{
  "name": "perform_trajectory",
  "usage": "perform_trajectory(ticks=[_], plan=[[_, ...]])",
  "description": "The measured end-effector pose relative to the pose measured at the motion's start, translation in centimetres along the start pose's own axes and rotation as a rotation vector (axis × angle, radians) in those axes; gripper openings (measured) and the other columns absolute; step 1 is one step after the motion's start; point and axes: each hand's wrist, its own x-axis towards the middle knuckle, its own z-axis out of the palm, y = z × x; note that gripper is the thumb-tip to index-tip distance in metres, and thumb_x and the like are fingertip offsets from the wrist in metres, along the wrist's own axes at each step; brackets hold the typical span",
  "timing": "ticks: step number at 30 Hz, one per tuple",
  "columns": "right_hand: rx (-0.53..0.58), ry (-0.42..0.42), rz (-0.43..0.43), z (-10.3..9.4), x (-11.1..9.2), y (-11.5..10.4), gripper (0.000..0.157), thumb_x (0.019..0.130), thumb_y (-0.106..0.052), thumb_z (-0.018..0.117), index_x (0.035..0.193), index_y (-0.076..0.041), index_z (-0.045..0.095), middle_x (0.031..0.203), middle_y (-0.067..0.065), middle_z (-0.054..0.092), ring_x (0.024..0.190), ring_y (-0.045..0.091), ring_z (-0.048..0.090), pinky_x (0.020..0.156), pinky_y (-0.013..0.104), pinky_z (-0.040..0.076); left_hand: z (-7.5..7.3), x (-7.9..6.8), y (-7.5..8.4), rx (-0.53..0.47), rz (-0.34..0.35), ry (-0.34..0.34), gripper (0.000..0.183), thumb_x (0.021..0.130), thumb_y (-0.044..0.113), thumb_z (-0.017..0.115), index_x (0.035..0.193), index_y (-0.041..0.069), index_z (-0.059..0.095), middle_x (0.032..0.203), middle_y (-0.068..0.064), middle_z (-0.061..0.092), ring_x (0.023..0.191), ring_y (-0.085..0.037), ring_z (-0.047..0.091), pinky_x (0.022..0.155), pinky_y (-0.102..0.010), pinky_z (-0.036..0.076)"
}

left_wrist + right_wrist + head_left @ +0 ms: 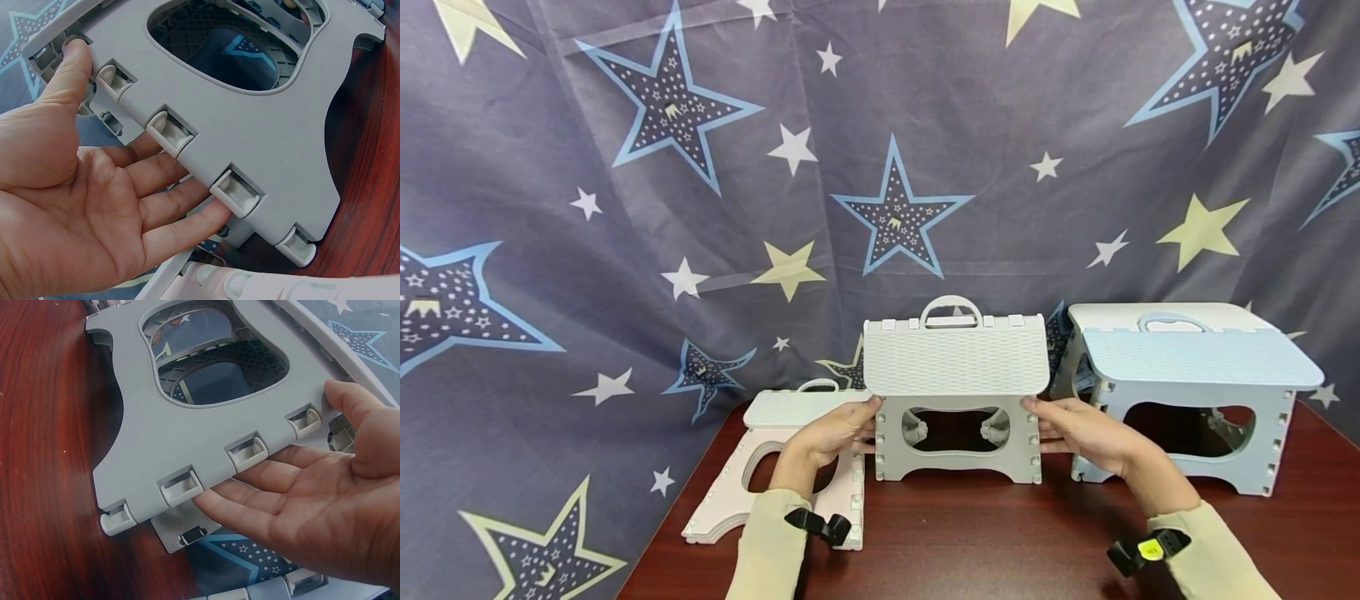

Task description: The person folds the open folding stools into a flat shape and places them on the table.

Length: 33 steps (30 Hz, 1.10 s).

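Observation:
A grey folding stool [957,358] with a textured top and a loop handle stands upright in the middle of the table. The front half of its top slopes toward me, and its front leg panel [269,137] has a rounded opening. My left hand [842,429] holds the panel's left edge, thumb near the top on the front and fingers reaching behind the hinged edge. On the right edge, my right hand [1086,429] mirrors this grip. In the right wrist view its fingertips pass behind the hinge knuckles [181,487], with the thumb against the panel.
To the left, a pink-and-white folding stool [842,500] lies folded flat on the dark red wooden table [955,533]. A blue-and-white folding stool [1195,358] stands unfolded at the right. Behind the table hangs a grey star-patterned cloth [1000,100].

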Motion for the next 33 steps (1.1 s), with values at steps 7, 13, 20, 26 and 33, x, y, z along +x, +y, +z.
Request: perform_trajectory(ticks=[7, 13, 20, 26, 33], plan=[[0.007, 0.004, 0.000, 0.06, -0.01, 0.01, 0.072, 0.109, -0.038, 0.044, 0.149, 0.021, 0.027, 0.160, 0.039, 0.018, 0.137, 0.036, 0.047, 0.107, 0.044, 0.052, -0.08, 0.03, -0.09, -0.002, 0.007, -0.007, 0.081, 0.103, 0.063, 0.040, 0.132, -0.011, 0.053, 0.127, -0.023, 0.068, 0.110, -0.019, 0.068, 0.104, -0.048, 0.053], [0.010, 0.006, -0.002, 0.12, 0.02, 0.03, 0.072, 0.109, -0.037, 0.044, 0.149, 0.021, 0.028, 0.160, 0.039, 0.019, 0.136, 0.035, 0.048, 0.106, 0.044, 0.052, -0.09, 0.09, -0.10, 0.000, -0.002, -0.005, 0.080, 0.103, 0.063, 0.041, 0.132, -0.011, 0.053, 0.125, -0.021, 0.069, 0.109, -0.018, 0.068, 0.104, -0.048, 0.053], [0.007, 0.001, -0.002, 0.09, -0.01, -0.06, 0.072, 0.109, -0.038, 0.043, 0.149, 0.021, 0.027, 0.160, 0.039, 0.019, 0.137, 0.035, 0.047, 0.106, 0.044, 0.052, -0.11, 0.13, -0.16, 0.000, -0.004, -0.007, 0.080, 0.103, 0.062, 0.041, 0.133, -0.011, 0.052, 0.128, -0.024, 0.067, 0.110, -0.019, 0.068, 0.104, -0.047, 0.053], [0.001, -0.002, -0.005, 0.13, -0.12, -0.20, 0.072, 0.110, -0.038, 0.043, 0.149, 0.021, 0.028, 0.159, 0.040, 0.023, 0.135, 0.033, 0.049, 0.107, 0.043, 0.052, -0.07, 0.04, -0.07, -0.001, -0.003, -0.006, 0.082, 0.103, 0.063, 0.041, 0.132, -0.012, 0.052, 0.127, -0.023, 0.068, 0.109, -0.019, 0.068, 0.104, -0.047, 0.054], [0.004, 0.003, -0.006, 0.22, -0.15, -0.19, 0.071, 0.109, -0.037, 0.043, 0.148, 0.021, 0.029, 0.159, 0.039, 0.022, 0.135, 0.035, 0.049, 0.107, 0.045, 0.052, -0.10, 0.17, -0.18, 0.001, 0.000, -0.011, 0.085, 0.101, 0.065, 0.042, 0.134, -0.012, 0.051, 0.127, -0.023, 0.068, 0.110, -0.019, 0.067, 0.104, -0.047, 0.054]])
